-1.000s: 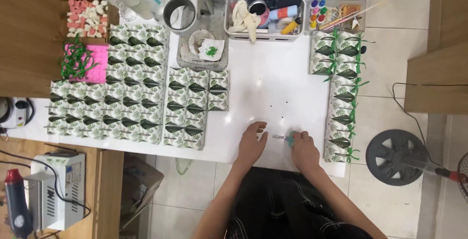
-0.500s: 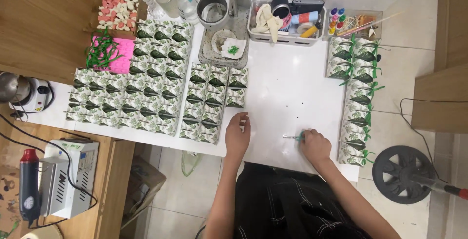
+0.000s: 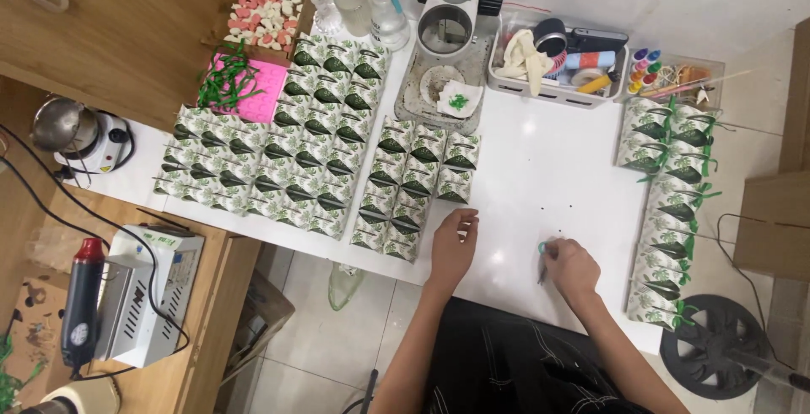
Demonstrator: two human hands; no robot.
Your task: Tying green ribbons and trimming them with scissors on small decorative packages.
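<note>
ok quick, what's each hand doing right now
left hand: open, fingers curled, resting on the white table, holding nothing
right hand: closed on a small green piece

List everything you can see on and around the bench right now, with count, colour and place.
small leaf-print boxes: dozens, white and green, rows at table left and centre
ribboned boxes: a column, white with green ribbon, right edge
pink tray: one, with green ribbon scraps, far left
spray bottle: one, clear, far edge
bin of supplies: one, white, far right
heat gun: one, red and black, lower side bench
left hand: flat on white table
right hand: pinching a small teal piece
</note>
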